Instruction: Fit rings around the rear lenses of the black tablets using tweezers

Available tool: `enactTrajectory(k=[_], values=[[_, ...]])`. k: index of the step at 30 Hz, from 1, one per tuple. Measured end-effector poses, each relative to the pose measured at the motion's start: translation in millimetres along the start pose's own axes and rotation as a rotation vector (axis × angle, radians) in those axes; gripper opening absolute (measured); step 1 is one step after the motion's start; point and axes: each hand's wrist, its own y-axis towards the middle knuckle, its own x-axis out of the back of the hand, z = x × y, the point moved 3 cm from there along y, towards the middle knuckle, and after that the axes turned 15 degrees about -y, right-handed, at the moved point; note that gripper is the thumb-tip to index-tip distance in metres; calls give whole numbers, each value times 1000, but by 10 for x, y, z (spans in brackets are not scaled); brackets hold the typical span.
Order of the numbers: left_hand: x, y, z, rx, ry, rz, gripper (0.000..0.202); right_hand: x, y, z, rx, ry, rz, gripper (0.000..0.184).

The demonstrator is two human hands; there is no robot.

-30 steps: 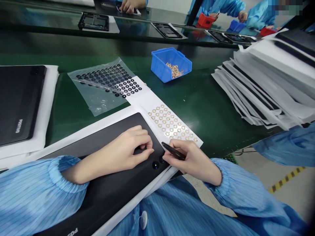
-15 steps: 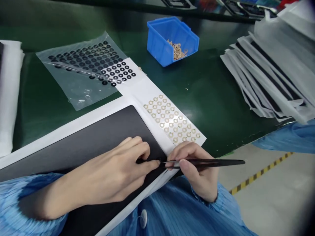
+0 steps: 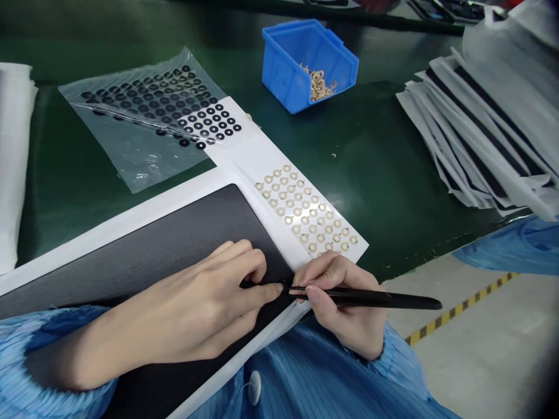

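My right hand (image 3: 345,302) grips black tweezers (image 3: 384,298). Their tips point left to the near right corner of a dark, flat panel (image 3: 209,221). Over this panel lies my left hand (image 3: 196,308), most fingers curled and one finger reaching to the tweezer tips. A tiny dark bit shows at that fingertip; what it is and whether it is pinched I cannot make out. White sheeting (image 3: 117,224) lies under the panel. Just beyond my right hand is a white sheet of beige ring stickers (image 3: 301,203), each with a small tab.
Black rings (image 3: 209,119) lie in rows at the sheet's far end and under clear film (image 3: 144,163). A blue bin (image 3: 283,78) holds loose beige rings (image 3: 321,84). White-wrapped dark panels (image 3: 480,122) are stacked at right, another white stack (image 3: 13,163) at left.
The tweezers' rear end has dropped a little and swung slightly right, and the two arms look closer together. My left hand stays almost still. The view has shifted slightly.
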Motion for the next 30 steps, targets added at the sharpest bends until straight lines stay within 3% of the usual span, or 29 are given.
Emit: enactTrajectory(k=[17, 23, 30], values=[[8, -1, -6, 9, 18, -6, 30, -52, -83, -20, -49, -29, -92, 17], [-3, 15, 16, -2, 7, -8, 30, -42, -65, -44, -56, 59, -70, 16], [-5, 5, 10, 7, 2, -4, 30, -41, -64, -25, -30, -26, -74, 16]])
